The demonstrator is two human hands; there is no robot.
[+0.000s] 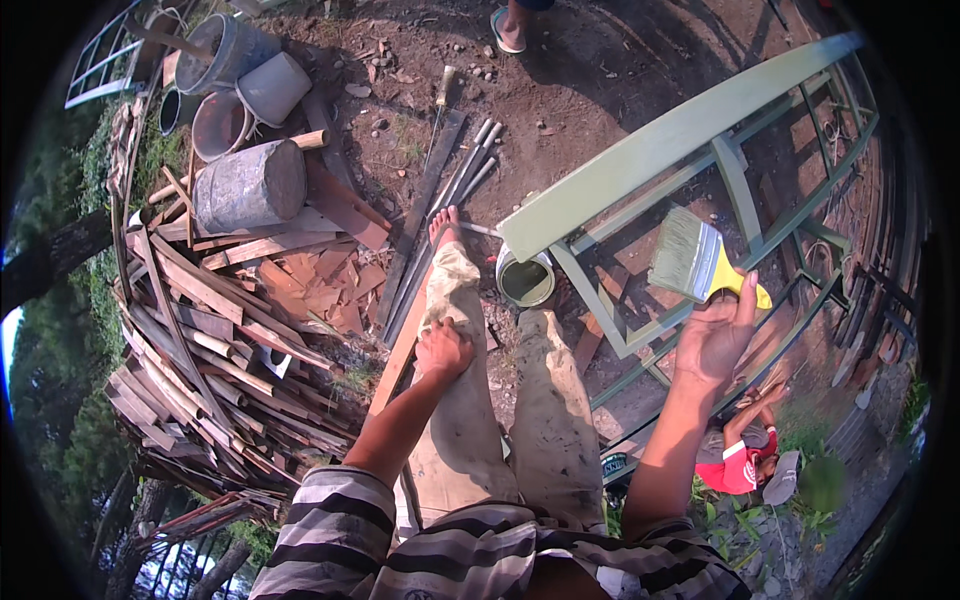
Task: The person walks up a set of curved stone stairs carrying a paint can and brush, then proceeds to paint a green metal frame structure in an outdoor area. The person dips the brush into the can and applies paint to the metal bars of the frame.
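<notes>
Holding a wide paintbrush [697, 262] by its yellow handle, my right hand [715, 335] has its grip clamped on it, green-coated bristles up against the green metal frame [660, 140]. My left hand [443, 350] rests on my left knee, fingers loosely curled, holding nothing. A paint can [525, 280] sits on the dirt just under the frame's corner, by my foot.

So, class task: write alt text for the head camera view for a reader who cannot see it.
The right hand holds a yellow-handled paintbrush against a green metal frame. The left hand rests on the person's knee, above a paint can and a pile of scrap wood.
</notes>
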